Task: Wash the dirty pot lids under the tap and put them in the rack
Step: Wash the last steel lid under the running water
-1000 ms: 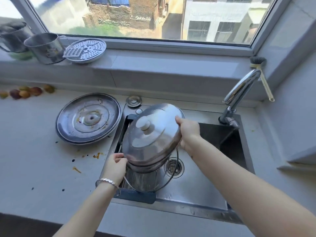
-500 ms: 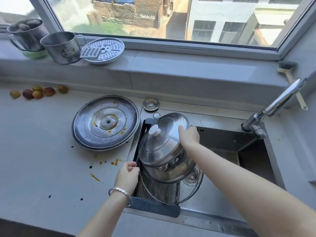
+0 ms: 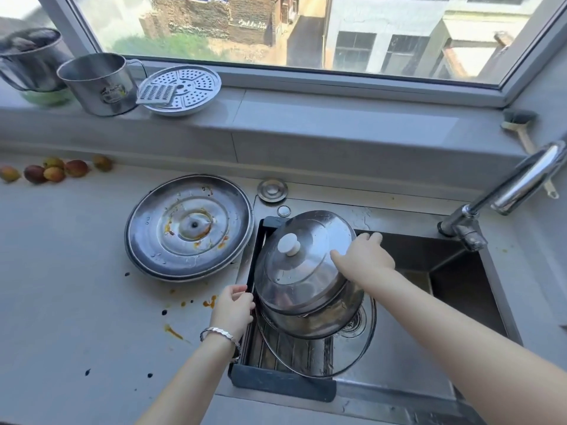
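While the right hand (image 3: 365, 259) grasps the domed lid (image 3: 306, 271) tilted in the rack (image 3: 282, 386) at the sink's (image 3: 399, 378) left end, the left hand (image 3: 231, 311) grips the rack's rail, a dirty large lid (image 3: 190, 228) lying on the spattered counter (image 3: 76, 302).

domed lid (image 3: 306, 271) lower, deeper in rack (image 3: 282, 388)
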